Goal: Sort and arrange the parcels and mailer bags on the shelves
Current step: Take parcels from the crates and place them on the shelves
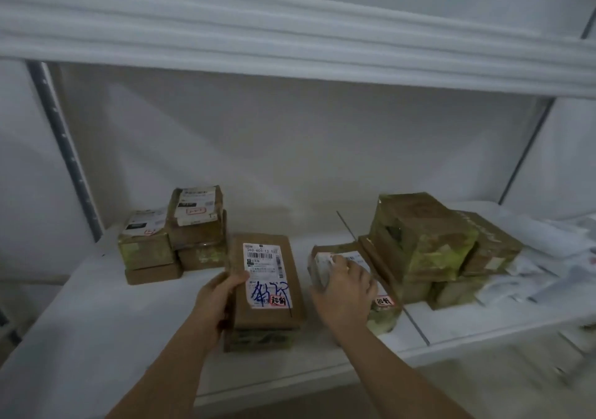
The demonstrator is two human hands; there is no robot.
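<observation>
Brown cardboard parcels sit on a white shelf board (96,315), and the flat rectangular brown cardboard parcel with a white shipping label and blue handwriting (269,276) serves as the landmark at the middle front of that board. It lies on top of another brown taped box (259,339), only the front edge of which shows beneath it.

At the landmark parcel's left edge, the left hand (217,296) grips it: the thumb lies over the top face beside the label, and the other fingers curl around the side and are mostly hidden.

Just to the right of the landmark parcel, apart from it, the right hand (346,293) rests on a smaller brown parcel with a white label and clear tape (325,265). Its fingers are curled over the top and near end of that parcel, slightly spread, gripping it. Exactly what lies under this parcel cannot be told, though a red-edged sticker shows just beyond the hand.

Further right of the landmark parcel stands a pile of larger brown boxes wrapped in yellowish tape (429,241), stacked in at least two layers. Beyond that pile, at the far right, lies a loose heap of white mailer bags (548,257), blurred.

Behind and to the left of the landmark parcel, near the grey perforated shelf upright (66,147), is a cluster of small brown labelled boxes (175,234), stacked two and three high and touching one another. Above everything runs the white upper shelf edge (290,38).
</observation>
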